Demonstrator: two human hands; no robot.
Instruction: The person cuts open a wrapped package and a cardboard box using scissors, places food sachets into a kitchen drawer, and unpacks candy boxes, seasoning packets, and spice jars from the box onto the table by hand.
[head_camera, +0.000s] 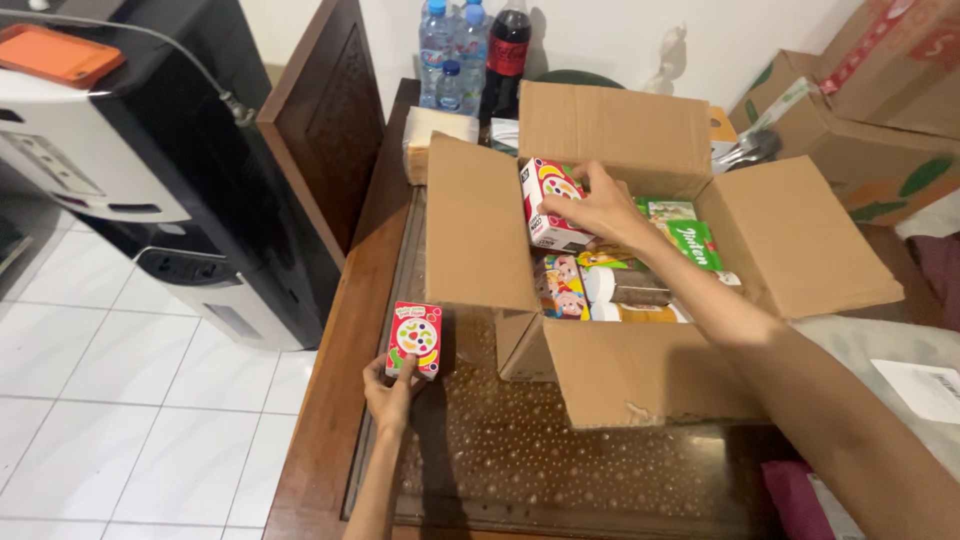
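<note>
A: Take the open cardboard box as the landmark and go from its left. What's out so far?

B: 1 small red carton stands upright on the table, just left of the box's left flap. The left hand touches it from below, fingertips pressed to its bottom edge — a light pinch more than a full grasp.

A: And over the box itself?

B: The right hand reaches in from the near right side and grips a second small carton, white and red. Fingers are wrapped round its right side, and it's lifted above the other contents, near the back left of the opening.

A: So how far along would you judge it?

B: Early, I'd say — 1 carton out, 1 held above the opening, and the box looks well filled. There's a packet with cartoon pigs, a green packet toward the right flap, and tins or jars between them. How deep the stack goes I cannot tell.

A: Anything beyond the box?

B: Behind it stand 3 or so water bottles and 1 dark soda bottle. To its right, more cardboard boxes.
</note>
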